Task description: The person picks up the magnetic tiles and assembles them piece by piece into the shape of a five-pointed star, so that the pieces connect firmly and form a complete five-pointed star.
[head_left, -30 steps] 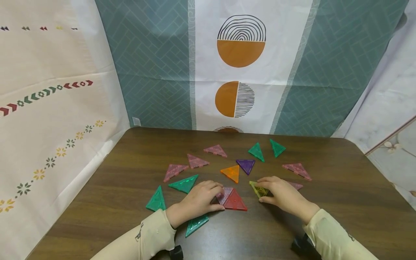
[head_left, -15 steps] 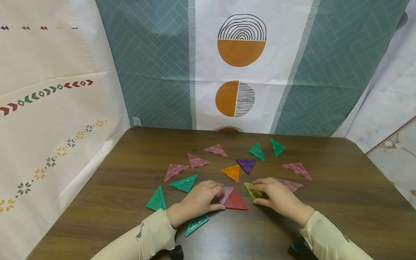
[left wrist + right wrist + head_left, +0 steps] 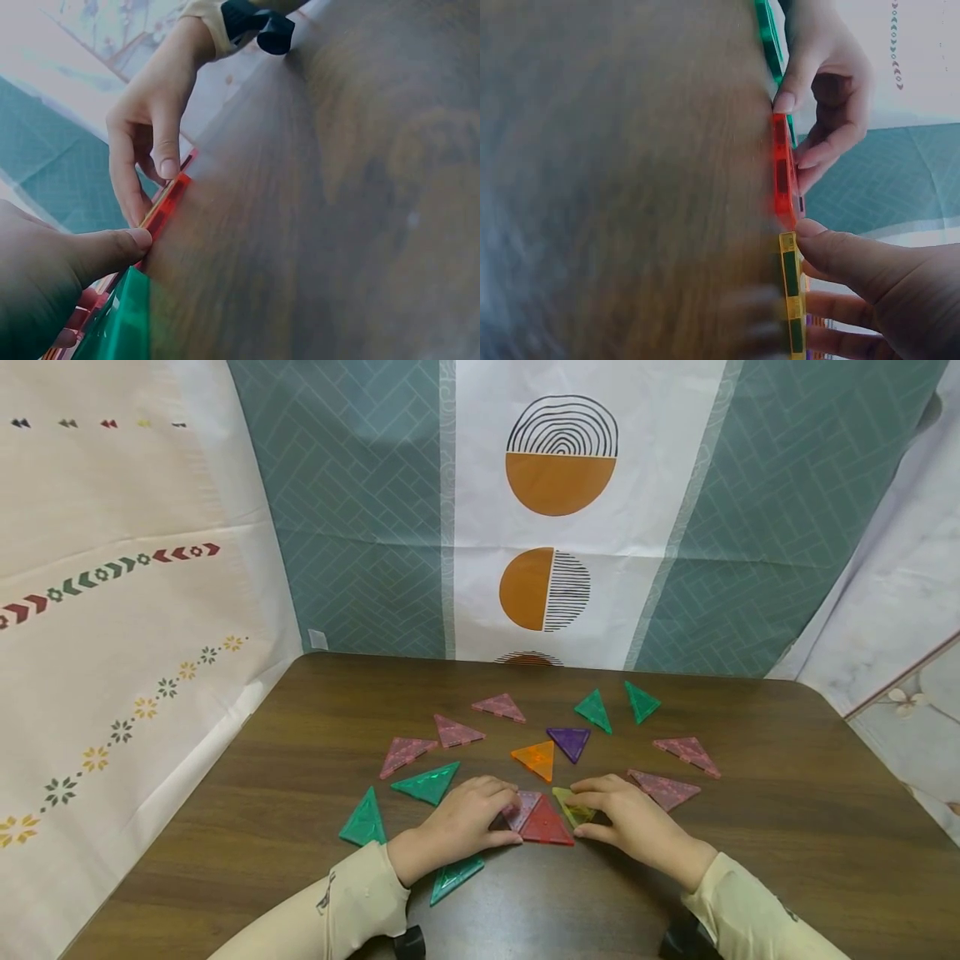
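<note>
On the brown table my left hand holds a light purple triangular magnetic tile, partly hidden under its fingers. Edge to edge with that tile lies a red triangular tile; the left thumb is at its near left corner. Just right of the red tile, my right hand pinches a yellow triangular tile between thumb and fingers. The right wrist view shows the yellow tile close to the red tile, flat on the table.
Green tiles lie around the left forearm, one partly under it. Several pink tiles are spread left, behind and right. An orange tile and a purple tile lie behind the hands. Two green tiles sit farther back.
My right hand has slid left with the yellow tile, up to the red tile's right side, uncovering a pink tile behind it. The left hand has stayed in place.
</note>
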A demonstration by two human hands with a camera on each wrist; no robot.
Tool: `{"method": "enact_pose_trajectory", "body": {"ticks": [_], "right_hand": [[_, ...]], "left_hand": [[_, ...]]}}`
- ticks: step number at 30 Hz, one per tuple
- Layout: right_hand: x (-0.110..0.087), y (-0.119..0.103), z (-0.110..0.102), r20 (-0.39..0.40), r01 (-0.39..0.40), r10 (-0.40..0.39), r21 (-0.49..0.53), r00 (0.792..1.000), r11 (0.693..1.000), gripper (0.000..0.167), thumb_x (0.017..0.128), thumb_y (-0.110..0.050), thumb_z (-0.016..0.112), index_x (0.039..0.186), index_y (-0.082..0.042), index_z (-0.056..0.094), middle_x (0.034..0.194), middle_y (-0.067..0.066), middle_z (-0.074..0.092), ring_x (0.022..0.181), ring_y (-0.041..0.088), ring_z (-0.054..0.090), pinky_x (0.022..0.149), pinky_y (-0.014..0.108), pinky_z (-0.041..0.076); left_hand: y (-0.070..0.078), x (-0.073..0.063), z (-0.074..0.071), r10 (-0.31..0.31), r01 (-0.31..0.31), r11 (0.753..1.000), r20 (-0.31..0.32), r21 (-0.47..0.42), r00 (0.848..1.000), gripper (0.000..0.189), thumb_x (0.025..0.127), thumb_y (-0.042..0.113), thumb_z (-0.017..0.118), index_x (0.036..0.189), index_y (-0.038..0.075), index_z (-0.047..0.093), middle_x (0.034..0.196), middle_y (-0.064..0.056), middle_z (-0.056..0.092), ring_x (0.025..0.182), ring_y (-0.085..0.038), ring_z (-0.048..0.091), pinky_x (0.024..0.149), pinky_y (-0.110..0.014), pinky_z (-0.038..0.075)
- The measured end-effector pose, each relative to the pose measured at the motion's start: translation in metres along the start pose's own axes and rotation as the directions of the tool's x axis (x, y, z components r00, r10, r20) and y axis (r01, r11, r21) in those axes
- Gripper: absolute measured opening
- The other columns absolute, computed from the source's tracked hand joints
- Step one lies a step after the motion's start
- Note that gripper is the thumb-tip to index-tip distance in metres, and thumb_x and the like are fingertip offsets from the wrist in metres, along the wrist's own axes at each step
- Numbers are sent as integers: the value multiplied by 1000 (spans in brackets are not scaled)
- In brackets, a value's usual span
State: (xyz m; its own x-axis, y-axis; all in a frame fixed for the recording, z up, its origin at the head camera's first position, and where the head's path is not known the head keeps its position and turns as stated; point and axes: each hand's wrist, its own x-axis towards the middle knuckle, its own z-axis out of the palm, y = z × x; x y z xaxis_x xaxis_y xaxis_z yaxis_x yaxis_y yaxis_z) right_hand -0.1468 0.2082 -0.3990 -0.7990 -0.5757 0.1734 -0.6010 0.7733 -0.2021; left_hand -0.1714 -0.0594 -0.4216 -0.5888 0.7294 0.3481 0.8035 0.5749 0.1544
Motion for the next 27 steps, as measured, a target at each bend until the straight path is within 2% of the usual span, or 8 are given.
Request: {"method": "enact_pose_trajectory", "body": {"ticks": [14,21,27], "right_hand": [[3,-3,1,13,23,-23,-3,1000,1000,36,85,-29,71,118,-14,69,123,4,65,109,22,60,89,40,53],[9,-2,-6,43,13,-13,15,999,1000,34,87,-31,69,116,-14,70,122,7,65,109,24,60,89,40,53],[22,0,-16,29,-9,9,8,1000,1000,34,88,-29,69,117,-11,68,119,8,65,109,26,62,89,41,54]], "left_hand": [[2,0,0,-13,13,1000,14,9,1000,33,82,43,73,102,17,65,121,-3,67,112,-17,61,97,-34,49],[3,0,1,22,-21,999,-26,39,999,34,82,43,73,101,16,65,119,-4,66,111,-17,61,96,-32,50],[6,-2,2,59,-54,996,-71,76,996,31,83,41,73,100,16,66,111,1,65,103,-14,60,88,-27,52]]}}
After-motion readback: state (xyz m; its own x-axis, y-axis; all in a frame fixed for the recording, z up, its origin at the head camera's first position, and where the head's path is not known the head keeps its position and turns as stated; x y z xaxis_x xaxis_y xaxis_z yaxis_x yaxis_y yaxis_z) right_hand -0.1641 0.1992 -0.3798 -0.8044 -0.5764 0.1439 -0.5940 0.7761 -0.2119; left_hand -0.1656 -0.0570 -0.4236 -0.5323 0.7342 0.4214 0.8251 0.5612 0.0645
